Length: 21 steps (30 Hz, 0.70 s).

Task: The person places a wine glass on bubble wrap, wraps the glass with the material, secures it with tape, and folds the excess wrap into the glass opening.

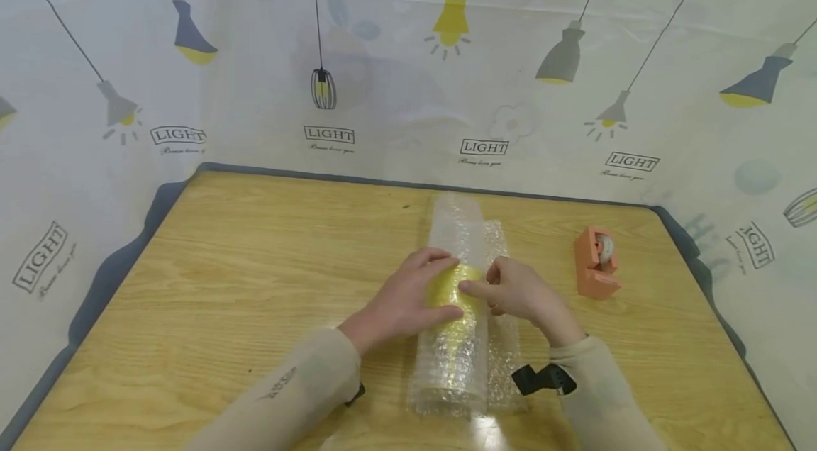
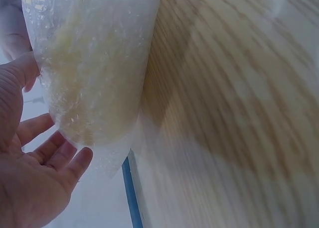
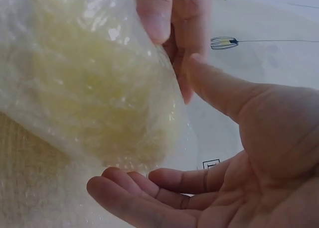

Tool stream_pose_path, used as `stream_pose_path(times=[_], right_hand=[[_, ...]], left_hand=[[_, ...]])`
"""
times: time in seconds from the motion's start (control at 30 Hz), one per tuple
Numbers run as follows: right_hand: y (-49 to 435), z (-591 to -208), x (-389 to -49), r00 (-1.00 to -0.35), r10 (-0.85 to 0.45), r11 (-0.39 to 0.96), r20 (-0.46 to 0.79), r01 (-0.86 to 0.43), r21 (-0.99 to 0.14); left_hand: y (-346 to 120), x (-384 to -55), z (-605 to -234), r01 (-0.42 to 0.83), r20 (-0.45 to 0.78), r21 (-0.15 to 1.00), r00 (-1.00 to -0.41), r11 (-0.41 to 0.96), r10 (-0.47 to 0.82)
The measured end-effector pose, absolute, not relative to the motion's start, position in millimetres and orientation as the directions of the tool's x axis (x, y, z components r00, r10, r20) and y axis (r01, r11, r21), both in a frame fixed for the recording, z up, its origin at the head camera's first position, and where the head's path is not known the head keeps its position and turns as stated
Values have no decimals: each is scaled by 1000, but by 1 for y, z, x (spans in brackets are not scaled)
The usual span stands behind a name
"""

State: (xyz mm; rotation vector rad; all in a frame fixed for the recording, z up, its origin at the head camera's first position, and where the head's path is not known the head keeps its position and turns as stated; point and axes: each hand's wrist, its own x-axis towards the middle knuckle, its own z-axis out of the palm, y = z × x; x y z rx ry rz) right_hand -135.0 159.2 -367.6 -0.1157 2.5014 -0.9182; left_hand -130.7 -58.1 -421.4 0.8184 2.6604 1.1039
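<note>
Roll (image 1: 452,359), one: bubble wrap around a yellow item (image 1: 443,293), which shows through the film. Lies lengthwise on the table (image 1: 268,281), right of middle, between the two hands. One end points to the curtain, the other to the person.

Flap (image 1: 508,359), one: flat strip of bubble wrap along the roll's right side, on the table.

Left hand (image 1: 405,295), one: comes in from the lower left, forearm slanting up to the roll. Thumb and fingers spread well apart; they rest on the roll's left side and top, across the yellow part, fingers toward the far end, thumb nearer the person. In the left wrist view the fingers are loosely bent, unclenched.

Right hand (image 1: 520,291), one: comes in from the lower right, wrist bent so that the hand points left. Thumb lies out straight over the top of the roll; fingers bend at its right side, above the flap. The right wrist view shows thumb and fingers apart, loosely bent, not clamped; whether every fingertip touches the film cannot be told.

Sleeves, two, pale: left (image 1: 319,366), marked with dark lettering; right, with a black strap (image 1: 549,380) at the cuff.

Dispenser (image 1: 593,274), one, orange, with tape (image 1: 604,249): upright on the table, right of the right hand.

Curtain (image 1: 383,25), pale, printed with lamps and "LIGHT": behind the table.
</note>
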Motion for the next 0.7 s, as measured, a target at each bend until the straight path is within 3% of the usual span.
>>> stream_pose_path(times=[0.27, 0.7], right_hand=[[152, -376, -137, -909, -169, 822, -382, 84, -563], [166, -386, -138, -888, -142, 778, -438, 173, -604]], left_hand=[[-50, -131, -420, 441, 68, 659, -842, 610, 535], [-53, -130, -418, 468, 93, 672, -822, 574, 561]])
